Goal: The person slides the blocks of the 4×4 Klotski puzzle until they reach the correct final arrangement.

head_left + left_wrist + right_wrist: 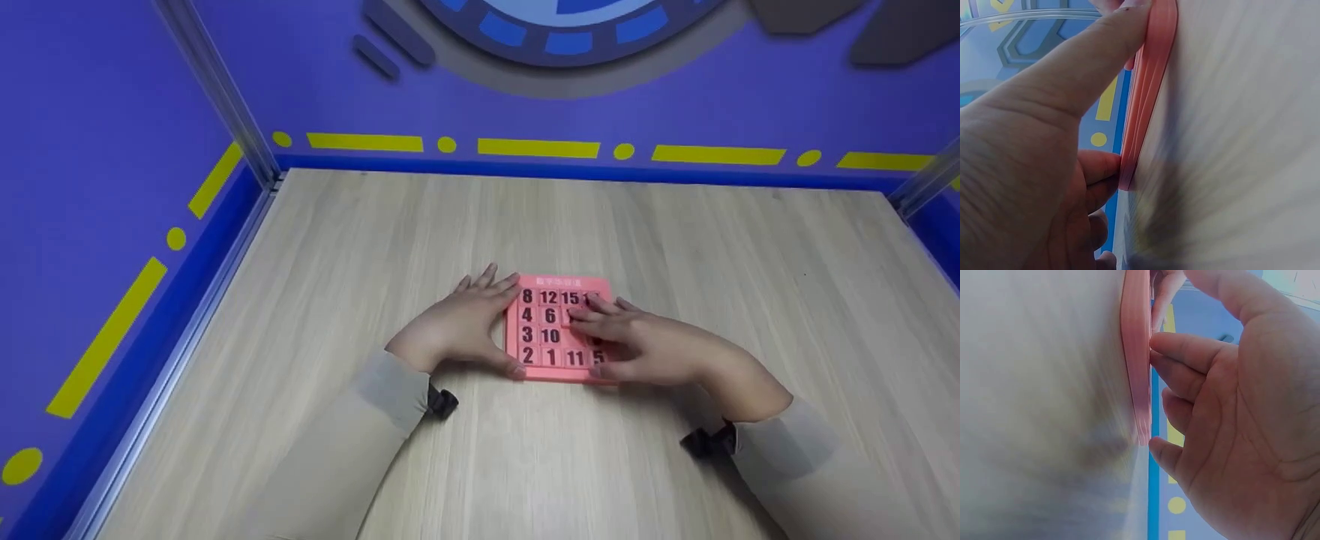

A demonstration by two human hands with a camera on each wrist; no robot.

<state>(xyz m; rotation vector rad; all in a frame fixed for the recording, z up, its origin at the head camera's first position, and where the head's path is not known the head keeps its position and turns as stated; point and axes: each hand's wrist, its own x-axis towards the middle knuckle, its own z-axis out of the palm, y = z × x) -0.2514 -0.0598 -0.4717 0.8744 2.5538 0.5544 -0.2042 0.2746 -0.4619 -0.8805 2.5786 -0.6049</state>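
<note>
Pink number puzzle (559, 330) lies flat on the wood desk (675, 247), near the middle, w/ both hands on it. It has small square tiles w/ black numbers: 8, 12, 15 in the top row, 4 and 6 next, 3 and 10 next, then 2, 1, 11, 5 at the bottom. Some tiles are hidden under fingers.

Left hand (457, 326) is on the puzzle's left side. Fingers lie straight along the top left corner and the thumb presses the bottom left edge, so it steadies the frame, not clenched. In the left wrist view the thumb (1084, 62) lies against the thin pink edge (1148, 95).

Right hand (649, 349) lies over the right part of the puzzle. Its fingers are mostly straight and the tips touch the tiles near the middle rows. In the right wrist view the fingertips (1171, 349) touch the pink face (1137, 354); it grips nothing.

Blue walls w/ yellow dashes (536, 148) stand round the desk. Both arms wear pale sleeves (375, 420).
</note>
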